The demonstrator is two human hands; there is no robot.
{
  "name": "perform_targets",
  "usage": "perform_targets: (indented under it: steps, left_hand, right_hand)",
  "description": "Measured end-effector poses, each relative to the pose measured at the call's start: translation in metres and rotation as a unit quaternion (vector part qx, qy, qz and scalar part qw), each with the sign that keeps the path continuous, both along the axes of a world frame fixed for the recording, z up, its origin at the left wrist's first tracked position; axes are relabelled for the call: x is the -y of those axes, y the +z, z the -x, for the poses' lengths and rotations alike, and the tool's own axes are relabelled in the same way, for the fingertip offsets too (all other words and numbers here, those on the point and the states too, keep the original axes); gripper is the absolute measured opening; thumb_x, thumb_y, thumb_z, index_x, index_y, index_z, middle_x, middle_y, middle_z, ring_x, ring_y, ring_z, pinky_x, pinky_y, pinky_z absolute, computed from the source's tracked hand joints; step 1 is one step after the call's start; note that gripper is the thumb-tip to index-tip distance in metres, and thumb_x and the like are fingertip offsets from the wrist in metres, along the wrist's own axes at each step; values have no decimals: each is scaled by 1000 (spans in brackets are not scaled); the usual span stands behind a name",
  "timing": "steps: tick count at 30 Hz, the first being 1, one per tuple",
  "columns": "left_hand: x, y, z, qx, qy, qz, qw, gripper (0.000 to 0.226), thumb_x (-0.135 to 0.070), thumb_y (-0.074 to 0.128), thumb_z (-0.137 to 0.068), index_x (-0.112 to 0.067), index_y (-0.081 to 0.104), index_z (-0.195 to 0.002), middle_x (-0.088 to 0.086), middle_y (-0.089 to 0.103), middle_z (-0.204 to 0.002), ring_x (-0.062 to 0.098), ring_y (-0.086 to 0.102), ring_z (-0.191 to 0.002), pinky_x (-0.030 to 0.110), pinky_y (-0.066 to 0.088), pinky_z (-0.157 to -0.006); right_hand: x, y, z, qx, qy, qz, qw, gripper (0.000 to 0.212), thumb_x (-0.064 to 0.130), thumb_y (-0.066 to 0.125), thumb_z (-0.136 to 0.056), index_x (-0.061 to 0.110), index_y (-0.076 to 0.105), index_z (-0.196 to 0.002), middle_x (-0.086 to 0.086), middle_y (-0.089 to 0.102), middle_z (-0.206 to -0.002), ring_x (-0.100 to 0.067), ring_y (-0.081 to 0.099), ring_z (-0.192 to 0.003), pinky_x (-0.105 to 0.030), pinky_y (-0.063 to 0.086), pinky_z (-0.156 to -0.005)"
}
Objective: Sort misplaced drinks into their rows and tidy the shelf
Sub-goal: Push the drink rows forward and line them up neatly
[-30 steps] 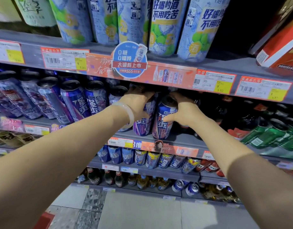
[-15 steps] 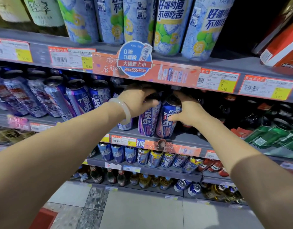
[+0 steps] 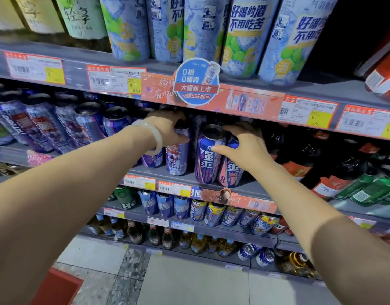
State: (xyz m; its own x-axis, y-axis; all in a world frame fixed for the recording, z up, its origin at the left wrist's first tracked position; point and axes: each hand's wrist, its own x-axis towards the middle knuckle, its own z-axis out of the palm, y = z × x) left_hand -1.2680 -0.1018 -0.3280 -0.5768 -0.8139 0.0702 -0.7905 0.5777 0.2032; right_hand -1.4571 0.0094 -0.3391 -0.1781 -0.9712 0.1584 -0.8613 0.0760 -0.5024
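Presently, both of the person's bare hands are at the front of the grey metal middle shelf (image 3: 189,177), working among tall slim aluminium cans. The left hand (image 3: 165,128), which wears a pale translucent bangle (image 3: 153,135) at the wrist, is wrapped over the top of a purple-and-white printed can (image 3: 177,159); its fingers (image 3: 178,119) curl round the can's upper rim and appear closed on it, though the far side of the grip is hidden. The right hand (image 3: 244,148) hovers at a blue-and-purple can with large white characters (image 3: 208,159), thumb lying against the can's upper side and fingers spread and arched past its lid toward the rear; whether they press on that can or on the pink-and-blue can (image 3: 230,172) just beside it cannot be told. All three cans stand upright, long axes vertical, touching or nearly touching in a tight cluster near the shelf lip. The deciding relation: the blue-and-purple can lies directly under and slightly left of the right hand, between the two hands, so the right hand is the nearer. In my judgement the next move would require closing that hand round the can's body from the right and above, with care not to topple the pink-and-blue neighbour. Dark glass bottles (image 3: 310,155) stand to the right, apart from the cluster.
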Motion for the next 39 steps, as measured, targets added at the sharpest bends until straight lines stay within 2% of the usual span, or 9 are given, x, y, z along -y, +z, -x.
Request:
perform_targets:
  steps: [4, 8, 15, 20, 24, 27, 30, 32, 39]
  left_hand:
    - [-1, 1, 3, -44, 21, 8, 999, 44, -52, 62, -73, -23, 57, -107, 3, 64, -102, 24, 55, -84, 28, 42, -69]
    - [-4, 6, 7, 19, 10, -16, 1000, 39, -56, 54, -76, -25, 60, -99, 2, 65, -94, 23, 55, -79, 28, 42, -65]
    - [-3, 20, 8, 55, -30, -138, 988, 38, -38, 59, -82, -26, 48, -116, 1, 58, -107, 28, 56, -94, 40, 49, -86]
    - [-11, 14, 16, 1, -29, -32, 999, 30, -51, 58, -78, -27, 55, -94, 0, 62, -86, 22, 52, -76, 33, 45, -67]
    - [-13, 14, 18, 14, -2, -10, 1000, 34, -60, 45, -83, -26, 48, -83, -9, 40, -63, 19, 44, -67, 27, 32, -61]
    - [-11, 17, 13, 14, -26, -51, 998, 36, -61, 47, -82, -28, 51, -94, -7, 58, -84, 18, 55, -74, 26, 39, -61]
    - [-9, 14, 8, 40, -68, -120, 990, 66, -50, 62, -78, -31, 34, -135, -2, 48, -136, 25, 48, -120, 33, 42, -94]
    - [-6, 11, 9, 42, -58, -102, 992, 70, -49, 66, -75, -28, 37, -135, 0, 47, -137, 26, 47, -121, 34, 41, -96]
    - [0, 3, 15, 51, -32, 7, 998, 64, -59, 60, -74, -17, 50, -121, 8, 57, -123, 31, 52, -109, 34, 40, -85]
  right_hand:
    - [2, -3, 0, 13, -15, -4, 1000, 54, 48, 67, -74, 29, 53, -124, -4, 53, -128, -28, 46, -117, -38, 41, -97]
    - [3, -5, 0, 16, -16, -2, 1000, 54, 47, 68, -74, 30, 54, -123, -5, 53, -127, -29, 46, -117, -38, 41, -97]
    - [3, -6, 1, 21, -13, -4, 1000, 54, 45, 68, -75, 28, 53, -124, -5, 54, -127, -27, 49, -115, -29, 38, -92]
    - [3, -6, 2, 19, -14, -13, 1000, 53, 46, 67, -75, 31, 52, -124, -4, 53, -128, -27, 49, -115, -32, 41, -93]
    - [3, -6, 2, 14, -15, -12, 1000, 51, 47, 66, -75, 33, 52, -122, -4, 54, -125, -28, 48, -113, -35, 42, -93]
    - [4, -6, 3, 15, -5, -16, 1000, 55, 46, 68, -75, 31, 50, -125, -4, 54, -126, -27, 50, -114, -31, 41, -91]
    - [3, -6, 4, 7, 0, -34, 999, 65, 47, 68, -74, 33, 42, -132, -6, 56, -127, -30, 52, -113, -30, 42, -86]
    - [3, -8, 2, 4, -3, -39, 999, 64, 48, 66, -76, 37, 41, -133, -6, 58, -125, -31, 52, -111, -29, 41, -81]
    - [5, -12, -1, -1, -15, -18, 1000, 59, 50, 65, -75, 41, 44, -129, -3, 51, -130, -31, 46, -118, -42, 41, -98]
